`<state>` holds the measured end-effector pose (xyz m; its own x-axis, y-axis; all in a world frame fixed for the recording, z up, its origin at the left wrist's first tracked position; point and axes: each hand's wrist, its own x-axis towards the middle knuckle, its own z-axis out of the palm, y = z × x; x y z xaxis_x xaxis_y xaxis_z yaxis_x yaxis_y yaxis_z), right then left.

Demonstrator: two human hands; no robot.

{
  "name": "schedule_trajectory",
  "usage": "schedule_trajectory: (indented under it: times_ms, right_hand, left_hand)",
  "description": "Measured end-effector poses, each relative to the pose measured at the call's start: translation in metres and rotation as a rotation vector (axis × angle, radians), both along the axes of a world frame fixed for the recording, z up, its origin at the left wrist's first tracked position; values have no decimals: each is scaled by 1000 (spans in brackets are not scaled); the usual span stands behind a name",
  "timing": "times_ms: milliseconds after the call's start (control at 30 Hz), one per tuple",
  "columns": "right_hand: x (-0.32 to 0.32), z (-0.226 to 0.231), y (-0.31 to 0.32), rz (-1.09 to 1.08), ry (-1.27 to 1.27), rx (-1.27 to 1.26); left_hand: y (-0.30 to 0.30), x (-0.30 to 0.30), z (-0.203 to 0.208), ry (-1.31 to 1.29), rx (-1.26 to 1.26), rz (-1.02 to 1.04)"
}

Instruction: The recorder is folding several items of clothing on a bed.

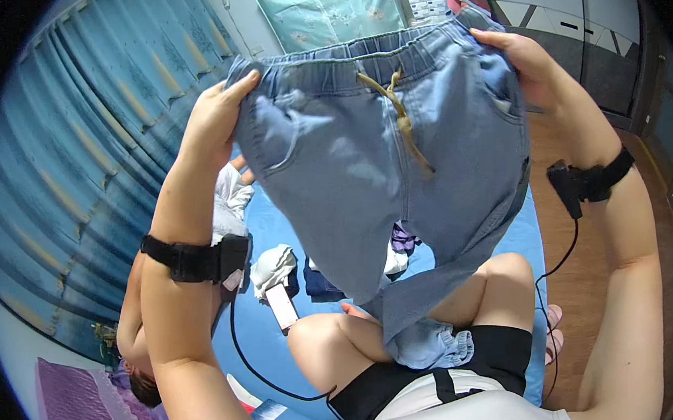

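A pair of light blue denim pants hangs in the air in front of me, held up by its elastic waistband. A tan drawstring dangles from the middle of the waist. My left hand grips the left end of the waistband, thumb on top. At the other end, slightly higher, my right hand pinches the band, its fingers mostly behind the cloth. One leg of the pants drops toward my lap, where a gathered cuff rests. The pants cover part of the bed.
On the blue bed sheet lie a white-grey bundled cloth, dark folded clothes and a white phone-like slab. Another person is at the left, partly behind my arm. Black cables run from my forearm straps.
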<state>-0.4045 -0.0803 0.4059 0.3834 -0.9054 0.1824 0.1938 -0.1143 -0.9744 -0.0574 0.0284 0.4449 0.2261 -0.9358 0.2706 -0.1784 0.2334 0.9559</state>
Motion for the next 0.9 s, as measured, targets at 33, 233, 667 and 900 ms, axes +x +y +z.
schedule_trajectory:
  times_ms: [33,233,667,900]
  right_hand:
    - [17,1,2,31,-102,-31]
    - [97,4,67,-30,-88,-291]
    - [75,-25,57,230,-56,-376]
    - [80,-55,68,288,-49,-191]
  left_hand:
    - [1,-11,3,-28,-43,29]
    - [-17,-76,-5,-17,-185,-87]
    - [16,-80,-8,-1109,-907,143]
    - [21,-83,-29,-980,-383,-250]
